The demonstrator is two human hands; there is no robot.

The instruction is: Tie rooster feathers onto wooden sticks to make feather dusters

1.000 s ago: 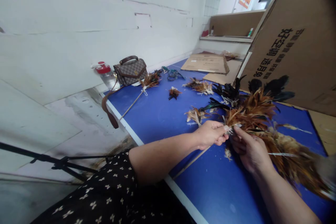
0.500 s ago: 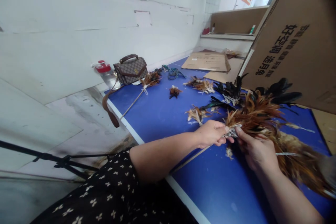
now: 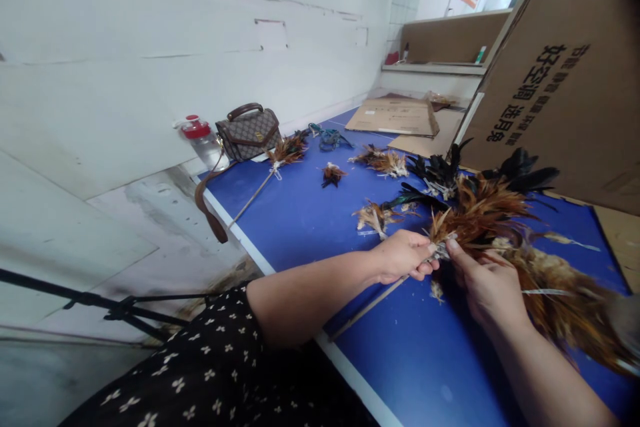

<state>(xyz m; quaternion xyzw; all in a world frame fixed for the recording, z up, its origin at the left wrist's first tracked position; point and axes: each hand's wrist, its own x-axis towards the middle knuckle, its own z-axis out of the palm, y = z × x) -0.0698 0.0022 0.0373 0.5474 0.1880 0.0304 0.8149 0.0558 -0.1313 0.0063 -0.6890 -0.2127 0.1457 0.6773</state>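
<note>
My left hand (image 3: 403,257) is closed around a thin wooden stick (image 3: 367,307) just below a tuft of brown and black feathers (image 3: 483,210). My right hand (image 3: 483,283) pinches the base of that same feather bunch, fingers pressed against the binding. The stick slants down to the blue table's (image 3: 300,213) white front edge. A long mass of brown feathers (image 3: 565,307) lies to the right of my right wrist.
Loose feather tufts (image 3: 375,217) (image 3: 333,175) (image 3: 383,161) lie scattered on the table. Another feathered stick (image 3: 273,170), a brown handbag (image 3: 247,133) and a red-capped bottle (image 3: 203,140) sit at the far left corner. A big cardboard box (image 3: 560,80) stands at right, flat cardboard (image 3: 395,119) behind.
The feather bunch has turned slightly in my hands and its black tips have shifted. Both hands keep their hold at the same spot.
</note>
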